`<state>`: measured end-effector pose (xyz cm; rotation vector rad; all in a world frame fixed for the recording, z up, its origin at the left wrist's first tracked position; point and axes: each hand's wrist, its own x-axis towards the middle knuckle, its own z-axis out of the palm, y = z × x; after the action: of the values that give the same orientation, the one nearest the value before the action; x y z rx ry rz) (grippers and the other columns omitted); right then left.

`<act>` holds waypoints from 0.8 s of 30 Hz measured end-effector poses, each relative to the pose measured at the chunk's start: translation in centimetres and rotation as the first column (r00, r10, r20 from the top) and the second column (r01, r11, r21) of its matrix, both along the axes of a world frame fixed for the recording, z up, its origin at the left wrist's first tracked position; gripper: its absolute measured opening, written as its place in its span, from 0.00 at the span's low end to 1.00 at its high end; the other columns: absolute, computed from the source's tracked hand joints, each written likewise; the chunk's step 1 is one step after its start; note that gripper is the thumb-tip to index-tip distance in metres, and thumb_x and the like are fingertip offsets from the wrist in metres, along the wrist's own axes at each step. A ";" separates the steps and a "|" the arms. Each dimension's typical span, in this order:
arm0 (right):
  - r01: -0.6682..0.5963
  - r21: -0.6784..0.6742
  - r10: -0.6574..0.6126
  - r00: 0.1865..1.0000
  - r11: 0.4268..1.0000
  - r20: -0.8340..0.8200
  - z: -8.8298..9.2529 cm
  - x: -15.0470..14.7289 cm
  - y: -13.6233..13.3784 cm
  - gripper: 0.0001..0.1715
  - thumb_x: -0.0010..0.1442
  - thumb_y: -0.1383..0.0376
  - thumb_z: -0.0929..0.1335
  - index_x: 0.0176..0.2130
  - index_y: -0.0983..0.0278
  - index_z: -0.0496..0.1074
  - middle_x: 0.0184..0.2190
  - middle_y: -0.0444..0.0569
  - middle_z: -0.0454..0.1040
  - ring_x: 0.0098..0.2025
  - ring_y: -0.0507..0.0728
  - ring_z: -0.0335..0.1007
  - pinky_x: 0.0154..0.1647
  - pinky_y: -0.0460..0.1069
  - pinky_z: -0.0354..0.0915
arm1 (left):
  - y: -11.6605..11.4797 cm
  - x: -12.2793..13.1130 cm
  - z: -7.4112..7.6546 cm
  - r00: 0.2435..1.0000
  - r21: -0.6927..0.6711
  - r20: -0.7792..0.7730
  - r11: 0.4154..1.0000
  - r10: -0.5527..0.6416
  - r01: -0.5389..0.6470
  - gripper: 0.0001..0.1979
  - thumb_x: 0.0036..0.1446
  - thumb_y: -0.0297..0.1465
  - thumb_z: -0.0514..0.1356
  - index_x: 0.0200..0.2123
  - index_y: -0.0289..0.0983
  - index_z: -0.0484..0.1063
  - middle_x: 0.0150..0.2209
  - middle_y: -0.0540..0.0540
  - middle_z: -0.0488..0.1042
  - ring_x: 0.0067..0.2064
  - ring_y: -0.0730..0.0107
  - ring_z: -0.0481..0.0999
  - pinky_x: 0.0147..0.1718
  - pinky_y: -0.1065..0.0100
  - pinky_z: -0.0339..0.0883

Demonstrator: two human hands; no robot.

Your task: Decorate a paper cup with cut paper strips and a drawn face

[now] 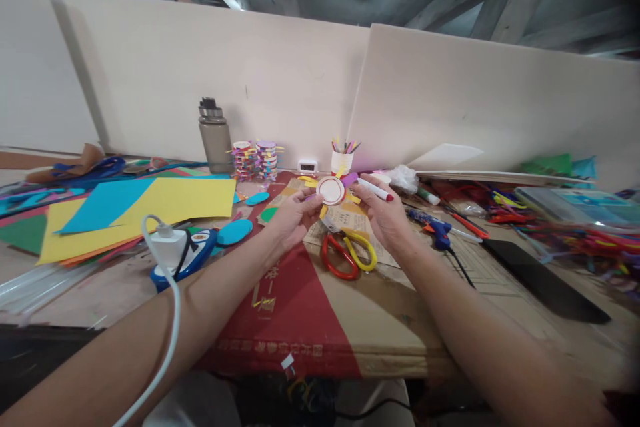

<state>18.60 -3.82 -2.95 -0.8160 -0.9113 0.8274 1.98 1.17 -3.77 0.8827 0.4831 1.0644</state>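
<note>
Between finger and thumb of my left hand (296,215) is a round white disc (331,191) with a red ring near its rim and coloured paper tabs, purple and yellow, sticking out around it. A white marker (373,189) with a red end lies in the closed fingers of my right hand (383,213), just right of the disc. Whether the right fingertips also touch a tab, I cannot tell. Below the disc, scissors (350,255) with one red and one yellow handle rest on the cardboard. Two stacks of similar tabbed discs, a left stack (243,161) and a right stack (267,160), stand further back.
Coloured sheets (190,199), a blue power strip (203,248) and a white cable (175,320) lie left. A bottle (214,140), small clock (307,166) and pencil cup (343,161) stand behind. Rightward are a glue gun (440,232), black phone-like slab (545,280) and plastic case (575,205).
</note>
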 end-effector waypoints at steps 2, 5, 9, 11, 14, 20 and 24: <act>-0.024 -0.001 0.024 1.000 1.000 0.012 -0.1 -0.1 0.0 0.30 0.39 0.59 0.79 0.42 0.60 0.73 0.36 0.43 0.77 0.40 0.53 0.73 0.47 0.52 0.68 | -0.1 0.2 -0.1 0.999 -0.010 0.027 1.000 0.025 -0.025 0.14 0.44 0.22 0.71 0.34 0.34 0.73 0.33 0.48 0.78 0.34 0.74 0.76 0.36 0.72 0.70; -0.073 -0.023 0.073 0.997 0.997 0.017 -0.1 -0.4 -0.2 0.30 0.37 0.61 0.80 0.41 0.60 0.73 0.37 0.43 0.78 0.40 0.53 0.73 0.48 0.52 0.68 | -0.3 0.6 -0.5 0.999 -0.020 0.033 0.999 0.029 -0.028 0.15 0.42 0.21 0.72 0.34 0.33 0.73 0.33 0.48 0.77 0.35 0.74 0.77 0.39 0.71 0.70; -0.113 -0.047 0.111 0.993 0.993 -0.033 0.1 -0.5 -0.5 0.28 0.38 0.62 0.80 0.40 0.60 0.74 0.33 0.41 0.77 0.36 0.51 0.73 0.41 0.49 0.70 | -0.6 0.9 -0.7 1.000 0.008 0.003 1.000 -0.006 0.006 0.16 0.41 0.21 0.73 0.35 0.31 0.73 0.33 0.47 0.77 0.34 0.74 0.76 0.36 0.72 0.70; -0.122 -0.060 0.117 0.990 0.991 -0.085 0.1 -0.4 -0.5 0.27 0.38 0.64 0.80 0.40 0.59 0.74 0.31 0.40 0.77 0.33 0.50 0.72 0.36 0.47 0.71 | -0.9 0.9 -0.6 0.999 0.035 -0.018 0.998 -0.043 0.043 0.17 0.42 0.24 0.73 0.36 0.31 0.74 0.34 0.45 0.77 0.34 0.73 0.76 0.35 0.72 0.70; -0.173 -0.122 0.152 0.974 0.977 -0.166 0.1 -0.2 -0.3 0.20 0.41 0.67 0.79 0.36 0.61 0.74 0.30 0.42 0.78 0.30 0.50 0.72 0.33 0.45 0.73 | -1.3 0.8 0.0 0.996 0.039 -0.026 0.996 -0.080 0.081 0.15 0.48 0.31 0.71 0.38 0.32 0.74 0.36 0.44 0.78 0.34 0.71 0.76 0.33 0.70 0.71; -0.256 -0.301 0.158 0.936 0.918 -0.315 0.6 0.4 0.0 0.07 0.49 0.74 0.73 0.31 0.64 0.74 0.26 0.44 0.77 0.25 0.48 0.70 0.28 0.41 0.72 | -1.6 0.4 1.0 0.994 -0.027 0.000 0.993 -0.111 0.111 0.20 0.56 0.45 0.63 0.39 0.33 0.74 0.32 0.44 0.77 0.30 0.68 0.76 0.32 0.65 0.72; -0.273 -0.343 0.156 0.931 0.899 -0.330 1.1 0.5 -0.1 0.06 0.51 0.75 0.72 0.30 0.66 0.74 0.23 0.44 0.76 0.23 0.47 0.69 0.25 0.41 0.71 | -1.5 0.3 1.2 0.992 -0.068 -0.025 0.990 -0.126 0.124 0.25 0.59 0.50 0.58 0.38 0.31 0.74 0.30 0.42 0.77 0.29 0.66 0.77 0.31 0.65 0.72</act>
<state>19.08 -3.89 -1.81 -0.9060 -0.5831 1.3173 2.28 -0.35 -2.59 0.8596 0.4788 0.9170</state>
